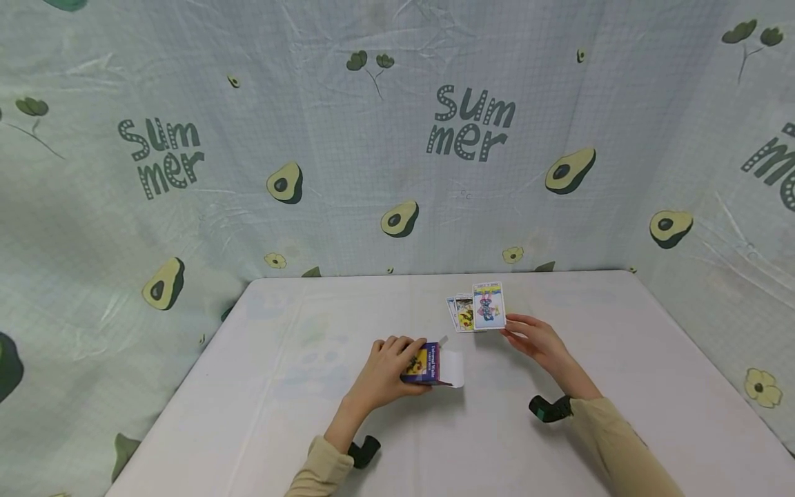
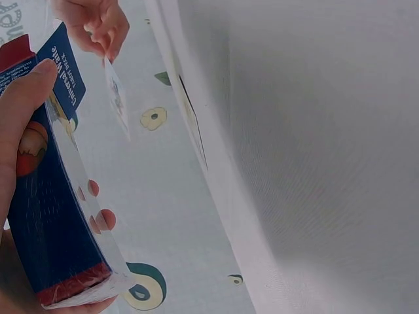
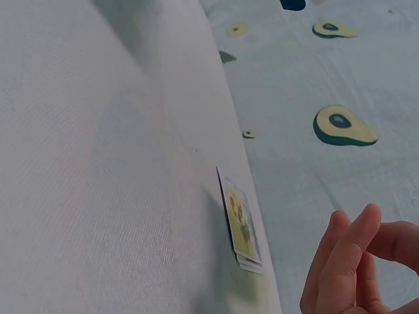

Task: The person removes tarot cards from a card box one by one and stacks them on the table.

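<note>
My left hand (image 1: pixel 390 369) grips a blue card box (image 1: pixel 419 366) labelled "Universal Waite", a tarot deck box, above the table. Its flap stands out, and in the left wrist view the thumb lies along the printed side of the box (image 2: pixel 55 209). Farther right, my right hand (image 1: pixel 539 342) pinches a single tarot card (image 1: pixel 488 306) near its lower corner. The left wrist view shows that card (image 2: pixel 118 98) nearly edge-on below the fingers. Behind it, a few overlapping tarot cards (image 1: pixel 462 314) lie on the table, partly covered by the held card in the head view.
The white-covered table (image 1: pixel 279 428) runs back to a hanging cloth (image 1: pixel 335 228) printed with avocados. Dark wrist cameras sit on both wrists, the left one (image 1: pixel 365 452) and the right one (image 1: pixel 550 408). On the table, the laid cards (image 3: pixel 240 222) are near the far edge.
</note>
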